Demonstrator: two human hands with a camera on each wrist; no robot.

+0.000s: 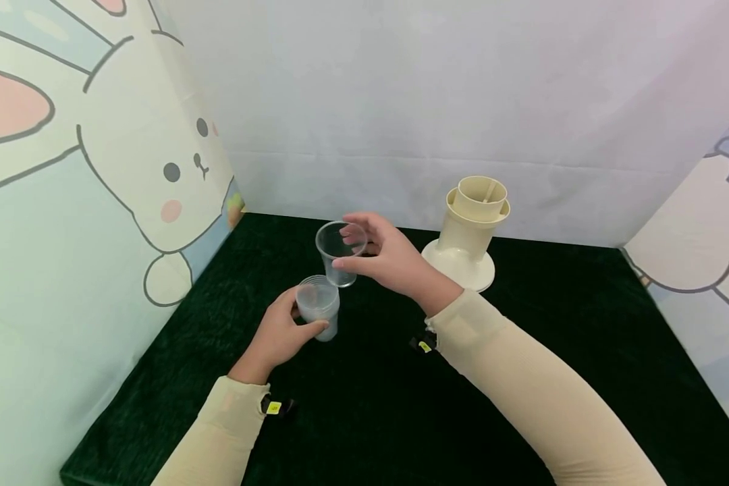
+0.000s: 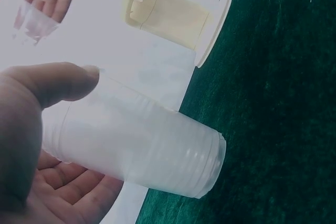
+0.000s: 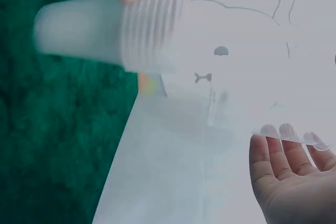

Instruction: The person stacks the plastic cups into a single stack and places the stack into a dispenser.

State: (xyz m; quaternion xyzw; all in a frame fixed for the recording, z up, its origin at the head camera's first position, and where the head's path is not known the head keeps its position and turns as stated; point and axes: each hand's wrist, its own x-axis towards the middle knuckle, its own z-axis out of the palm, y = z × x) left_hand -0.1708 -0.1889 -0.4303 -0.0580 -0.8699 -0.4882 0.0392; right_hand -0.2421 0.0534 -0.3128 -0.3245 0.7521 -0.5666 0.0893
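My left hand [image 1: 276, 334] grips a stack of nested clear plastic cups [image 1: 320, 307] around its side, thumb at the front. In the left wrist view the stack [image 2: 152, 135] shows ridged rims and stands above the green cloth. My right hand [image 1: 395, 260] holds a single clear plastic cup [image 1: 330, 253] near its rim, fingers on the far side and thumb on the near side. This cup is just above and behind the stack; whether the two touch cannot be told. The right wrist view shows several stacked rims on the stack [image 3: 89, 30].
A cream plastic stand [image 1: 468, 233] with a round base and a double-ringed open top stands at the back, right of my right hand. Dark green cloth [image 1: 364, 418] covers the table. A pale curtain [image 1: 401, 101] hangs behind, with rabbit drawings at both sides.
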